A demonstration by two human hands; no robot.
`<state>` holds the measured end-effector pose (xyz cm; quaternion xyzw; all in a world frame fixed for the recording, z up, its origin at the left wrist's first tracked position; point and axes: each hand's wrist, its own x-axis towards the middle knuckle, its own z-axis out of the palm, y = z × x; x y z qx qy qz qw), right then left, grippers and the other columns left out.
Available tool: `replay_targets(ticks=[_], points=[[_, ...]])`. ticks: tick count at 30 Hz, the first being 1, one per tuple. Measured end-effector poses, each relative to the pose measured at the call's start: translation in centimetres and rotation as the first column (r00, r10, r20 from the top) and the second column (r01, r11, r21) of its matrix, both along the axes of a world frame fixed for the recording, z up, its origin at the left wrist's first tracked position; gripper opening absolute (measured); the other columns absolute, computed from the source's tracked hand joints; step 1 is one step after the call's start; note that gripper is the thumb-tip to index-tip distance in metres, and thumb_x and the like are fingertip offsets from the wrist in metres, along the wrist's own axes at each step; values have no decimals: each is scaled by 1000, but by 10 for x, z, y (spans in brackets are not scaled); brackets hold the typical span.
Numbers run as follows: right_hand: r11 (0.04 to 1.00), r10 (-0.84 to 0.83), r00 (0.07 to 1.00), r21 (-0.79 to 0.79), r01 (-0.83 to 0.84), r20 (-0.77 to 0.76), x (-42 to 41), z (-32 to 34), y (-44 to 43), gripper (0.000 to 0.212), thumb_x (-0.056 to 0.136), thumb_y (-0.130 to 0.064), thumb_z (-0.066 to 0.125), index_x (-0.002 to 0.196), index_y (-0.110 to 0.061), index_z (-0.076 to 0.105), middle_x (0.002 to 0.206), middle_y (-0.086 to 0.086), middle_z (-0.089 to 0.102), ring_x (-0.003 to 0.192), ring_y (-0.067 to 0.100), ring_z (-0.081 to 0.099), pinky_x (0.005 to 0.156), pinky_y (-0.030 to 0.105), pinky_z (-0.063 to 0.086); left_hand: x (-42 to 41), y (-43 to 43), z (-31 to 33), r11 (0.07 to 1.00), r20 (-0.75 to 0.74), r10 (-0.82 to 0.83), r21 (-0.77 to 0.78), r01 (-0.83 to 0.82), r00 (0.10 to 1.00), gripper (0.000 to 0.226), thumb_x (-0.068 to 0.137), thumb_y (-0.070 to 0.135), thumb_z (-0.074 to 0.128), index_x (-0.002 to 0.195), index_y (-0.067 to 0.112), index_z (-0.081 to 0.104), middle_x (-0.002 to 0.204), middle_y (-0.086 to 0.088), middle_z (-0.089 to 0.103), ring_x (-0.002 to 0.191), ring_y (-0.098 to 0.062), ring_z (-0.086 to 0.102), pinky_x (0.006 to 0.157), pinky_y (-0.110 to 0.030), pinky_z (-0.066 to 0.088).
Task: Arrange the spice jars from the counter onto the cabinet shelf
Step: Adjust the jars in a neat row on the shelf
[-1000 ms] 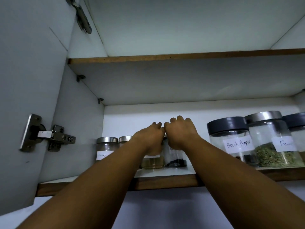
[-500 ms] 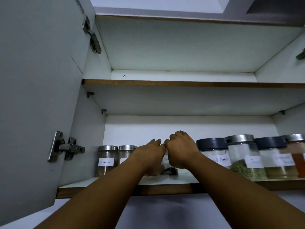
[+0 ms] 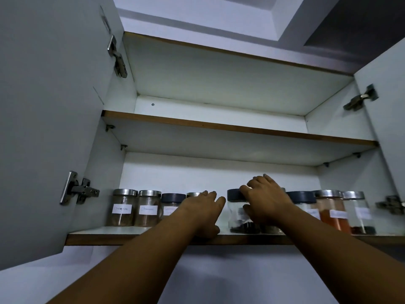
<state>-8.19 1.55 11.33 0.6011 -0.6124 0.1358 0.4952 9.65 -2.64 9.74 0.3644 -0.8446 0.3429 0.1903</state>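
Both arms reach up and forward into the open cabinet, forearms nearly straight, converging on the lower shelf [image 3: 140, 239].

Left hand [image 3: 202, 212]: back of hand toward the camera, fingers curled forward, thumb tucked down at the shelf's front edge. It covers a steel-lid jar [image 3: 194, 194] just behind it (only the lid rim shows). Whether the hand grips that jar cannot be told.

Right hand [image 3: 266, 201]: wrist bent, palm down and forward, fingers draped over the top of a dark-lid jar [image 3: 240, 213], thumb against its glass side. The hand is closed around this jar, which stands upright on the shelf with dark contents at the bottom.

A small gap separates the two hands.

Left of the left hand, in a row on the same shelf: two steel-lid jars with brownish contents [image 3: 123, 208] [image 3: 149, 209], then a dark-lid one [image 3: 173, 202] partly behind the hand. Labels are illegible.

Right of the right hand: another dark-lid jar [image 3: 303, 199], an orange-filled jar [image 3: 331, 210], and a last steel-lid jar [image 3: 357, 212].

The upper shelf [image 3: 219, 126] sits above both hands.
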Motion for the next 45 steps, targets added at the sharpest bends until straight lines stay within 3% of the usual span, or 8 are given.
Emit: replay_targets(ticks=[11,16,19,27,32,34,39,45], points=[[996,-75,989,61,68,124,-49,-1,73,51,88,-40,51,132,-18,40,137,10,46,127,28,39,106,38,32,-34,52,5,997,-28,-74,-5,74,997,74,83,39,60,141,14,21,146,-10,31,131,-28,36,98,-45,42],[996,-15,962,83,-8,273,-71,8,80,53,89,-35,52,136,-17,37,139,9,44,129,27,37,101,38,38,-50,62,6,999,14,31,-11,-31,999,80,84,37,59,146,13,13,150,-10,26,134,-28,33,101,-46,41],[993,27,945,97,-62,326,-86,13,74,53,88,-30,54,136,-15,36,139,9,42,128,27,38,100,38,40,-68,64,7,996,9,89,3,-89,996,74,84,34,58,143,13,20,151,-9,25,134,-27,32,96,-48,41],[966,172,933,132,-223,317,-108,11,39,48,86,-18,52,131,-10,40,135,10,42,121,26,43,93,35,41,-108,55,20,985,-105,173,23,-171,979,59,85,19,57,137,14,28,140,-11,37,125,-28,42,93,-42,45],[949,270,919,83,-305,286,-99,11,9,41,87,-14,50,127,-7,44,129,12,48,115,28,49,89,33,42,-110,38,35,951,-110,301,107,-289,947,79,88,13,52,148,25,1,153,-15,18,136,-33,29,105,-45,37],[951,265,922,82,-298,281,-97,11,-1,37,86,-12,48,123,-7,47,123,13,51,110,28,51,81,32,40,-111,28,38,943,-78,318,129,-307,945,77,88,7,48,148,25,4,151,-16,25,133,-33,33,103,-42,39],[965,221,939,78,-249,263,-92,25,-20,30,83,-7,49,111,-10,57,112,12,60,98,28,58,72,31,42,-119,-5,44,944,-70,316,119,-306,946,63,88,-2,40,145,22,27,129,-13,52,111,-28,49,78,-28,36],[967,168,943,137,-214,286,-74,20,-58,35,83,-6,53,117,-7,56,128,14,37,101,33,54,72,33,43,-114,-44,46,945,-79,315,115,-305,946,60,90,-1,37,144,25,31,131,-11,52,111,-28,50,77,-26,34]])
